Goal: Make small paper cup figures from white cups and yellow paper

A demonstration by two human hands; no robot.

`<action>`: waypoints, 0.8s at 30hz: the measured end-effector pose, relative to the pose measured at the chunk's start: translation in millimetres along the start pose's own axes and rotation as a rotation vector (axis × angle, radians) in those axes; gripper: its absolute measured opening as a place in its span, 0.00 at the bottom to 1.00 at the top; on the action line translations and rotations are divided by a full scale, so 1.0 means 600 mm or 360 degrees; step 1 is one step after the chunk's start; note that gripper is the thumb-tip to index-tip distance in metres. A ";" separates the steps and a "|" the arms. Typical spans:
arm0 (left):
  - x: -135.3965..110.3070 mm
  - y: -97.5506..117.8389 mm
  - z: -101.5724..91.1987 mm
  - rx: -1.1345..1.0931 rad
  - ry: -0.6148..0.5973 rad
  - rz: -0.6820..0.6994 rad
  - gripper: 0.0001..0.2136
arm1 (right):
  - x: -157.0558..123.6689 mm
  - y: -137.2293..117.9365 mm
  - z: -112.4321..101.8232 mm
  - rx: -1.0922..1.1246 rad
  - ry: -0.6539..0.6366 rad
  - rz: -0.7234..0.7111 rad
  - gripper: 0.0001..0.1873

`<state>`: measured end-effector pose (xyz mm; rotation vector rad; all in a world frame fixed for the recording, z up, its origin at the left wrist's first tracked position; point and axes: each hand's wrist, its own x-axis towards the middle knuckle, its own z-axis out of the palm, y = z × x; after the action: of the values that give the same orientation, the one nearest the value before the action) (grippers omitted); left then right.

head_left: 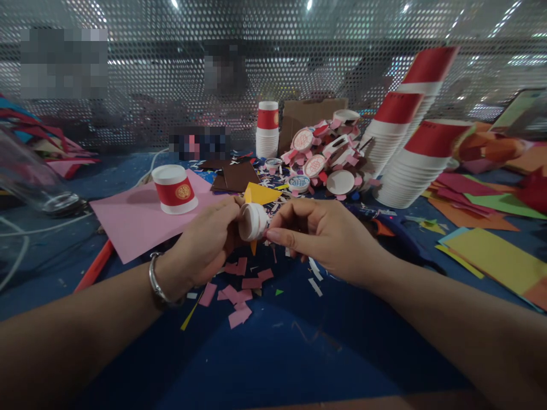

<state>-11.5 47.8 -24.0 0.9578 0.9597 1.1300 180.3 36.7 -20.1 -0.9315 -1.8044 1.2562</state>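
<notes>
My left hand point(213, 236), with a silver bracelet at the wrist, grips a small white roll point(253, 221) that looks like tape. Its round open side faces left. Thumb and forefinger of my right hand point(314, 230) are pinched together at the roll's right edge; what they hold, if anything, is too small to make out. A folded yellow paper piece point(261, 194) shows just behind the roll. Pink paper scraps point(239, 296) lie on the blue table below my hands. To the left, a red-and-white paper cup point(175, 189) stands upside down on a pink sheet point(123, 222).
Beyond my hands is a heap of cut cup bottoms point(314, 166) with pink tabs. Stacked paper cups point(410, 171) lean at the right, and another stack point(267, 131) stands at the back. Coloured paper point(499, 259) lies right; a clear glass container point(38, 176) is left.
</notes>
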 end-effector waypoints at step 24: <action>-0.007 0.002 0.006 0.0094 -0.0014 0.0027 0.05 | 0.002 0.000 0.001 0.0002 0.0028 0.0052 0.13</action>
<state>-9.3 43.4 -21.3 1.0197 0.9839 1.1160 179.0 37.3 -20.3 -0.9717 -1.7808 1.2653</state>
